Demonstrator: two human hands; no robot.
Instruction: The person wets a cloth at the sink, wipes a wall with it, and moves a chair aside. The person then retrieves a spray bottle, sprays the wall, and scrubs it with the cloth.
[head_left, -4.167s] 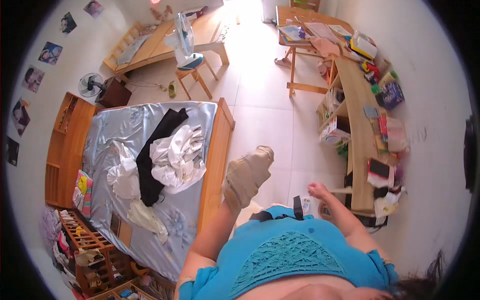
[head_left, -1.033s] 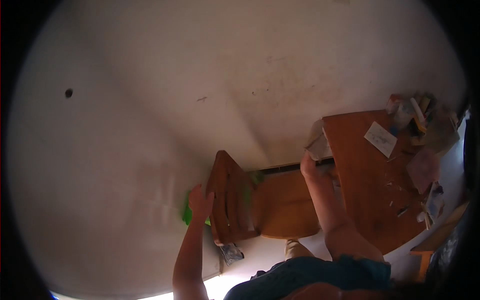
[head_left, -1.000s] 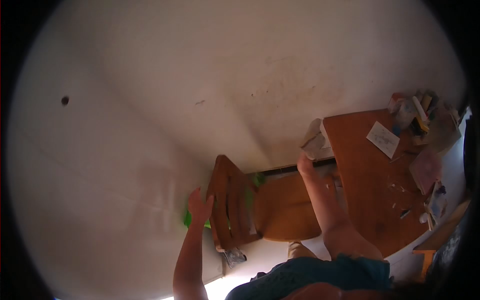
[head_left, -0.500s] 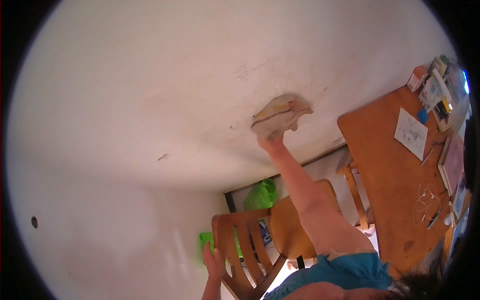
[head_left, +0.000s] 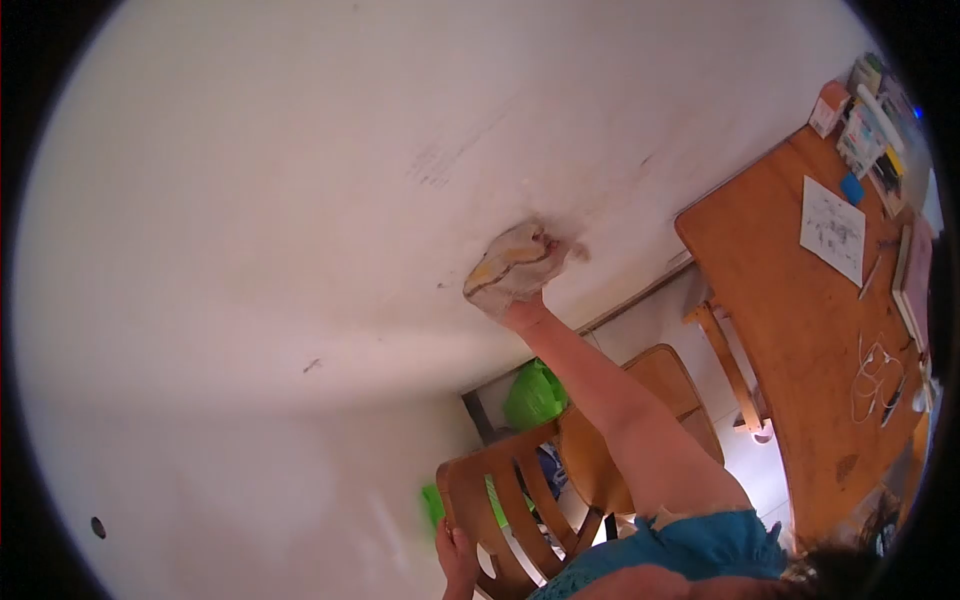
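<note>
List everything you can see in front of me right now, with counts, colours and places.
wall: one, off-white with dark marks, behind everything
round hole: one, dark, low left
cloth: one, beige and yellowish, against wall
chair: one, brown, lower centre
green bag: one, beyond chair
table: one, brown, right
sheet: one, white with dark drawing, on table
earphones: one set, white, on table
box: one, red and white, table's far end
other clutter: count unclear, mixed colours, table's right edge
top: one, teal, worn
right hand: one, at cloth, fingers hidden
left hand: one, at chair back
</note>
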